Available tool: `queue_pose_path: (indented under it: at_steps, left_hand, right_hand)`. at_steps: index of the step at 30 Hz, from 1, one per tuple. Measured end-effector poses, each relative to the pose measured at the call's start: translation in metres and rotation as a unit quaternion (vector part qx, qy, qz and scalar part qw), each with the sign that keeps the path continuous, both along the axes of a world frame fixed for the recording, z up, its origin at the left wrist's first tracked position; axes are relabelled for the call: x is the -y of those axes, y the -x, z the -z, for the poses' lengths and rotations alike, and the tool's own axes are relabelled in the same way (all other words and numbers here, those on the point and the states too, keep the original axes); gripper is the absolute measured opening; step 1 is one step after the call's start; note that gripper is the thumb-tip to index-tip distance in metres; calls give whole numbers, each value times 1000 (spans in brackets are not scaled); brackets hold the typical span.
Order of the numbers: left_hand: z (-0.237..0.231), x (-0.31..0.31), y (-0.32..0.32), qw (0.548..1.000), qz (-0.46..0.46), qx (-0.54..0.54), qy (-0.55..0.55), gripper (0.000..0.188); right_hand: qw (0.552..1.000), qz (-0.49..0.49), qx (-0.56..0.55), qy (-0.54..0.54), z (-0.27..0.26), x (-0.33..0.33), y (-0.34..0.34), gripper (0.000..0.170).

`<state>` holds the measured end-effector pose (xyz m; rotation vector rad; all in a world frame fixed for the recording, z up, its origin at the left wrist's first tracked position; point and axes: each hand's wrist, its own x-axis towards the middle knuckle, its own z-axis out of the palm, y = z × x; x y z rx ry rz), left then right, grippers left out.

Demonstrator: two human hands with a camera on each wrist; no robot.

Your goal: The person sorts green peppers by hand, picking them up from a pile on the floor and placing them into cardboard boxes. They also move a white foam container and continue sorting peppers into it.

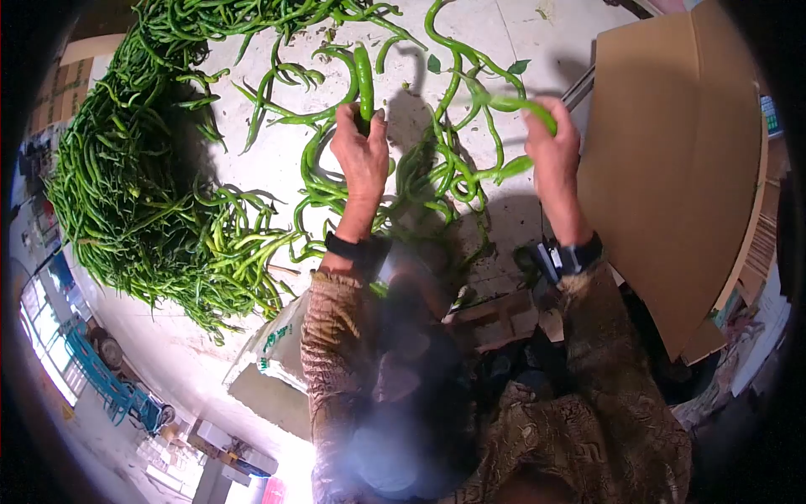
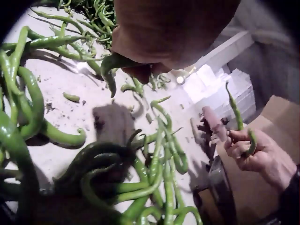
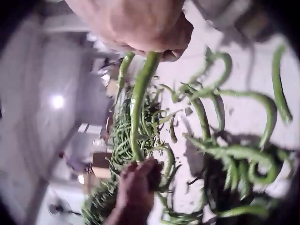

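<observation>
My left hand (image 1: pixel 361 160) grips a thick green chili pepper (image 1: pixel 363 80), which points away from me above the table. In the left wrist view, a curved green pepper (image 2: pixel 110 75) shows beneath that hand. On the right, my right hand (image 1: pixel 556 155) holds a long green pepper (image 1: pixel 525 106) with its fingers curled round it. Two green lengths stick out under the right hand in the right wrist view, the longer one (image 3: pixel 141 98) overlapping my left hand (image 3: pixel 136 187) there. Loose curved peppers (image 1: pixel 457 168) lie on the white surface between and beneath the hands.
A large heap of green peppers (image 1: pixel 109 185) covers the left and far side of the white tabletop (image 1: pixel 243 172). An upright cardboard box (image 1: pixel 663 168) stands close to my right hand. A white sack (image 1: pixel 281 344) with green print lies near my left forearm.
</observation>
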<state>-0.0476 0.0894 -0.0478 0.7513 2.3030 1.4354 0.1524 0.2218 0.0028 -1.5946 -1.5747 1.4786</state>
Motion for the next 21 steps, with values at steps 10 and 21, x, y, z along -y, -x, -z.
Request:
queue_pose_path:
  at_steps: [10, 21]
  left_hand:
    - [61, -39, -33, 924, 256, -121, 259, 32]
    - [14, -1, -20, 949, 154, -215, 172, 23]
  right_hand:
    - [902, -206, 317, -208, 109, -7, 4, 27]
    - [873, -202, 273, -349, 44, -9, 17, 20]
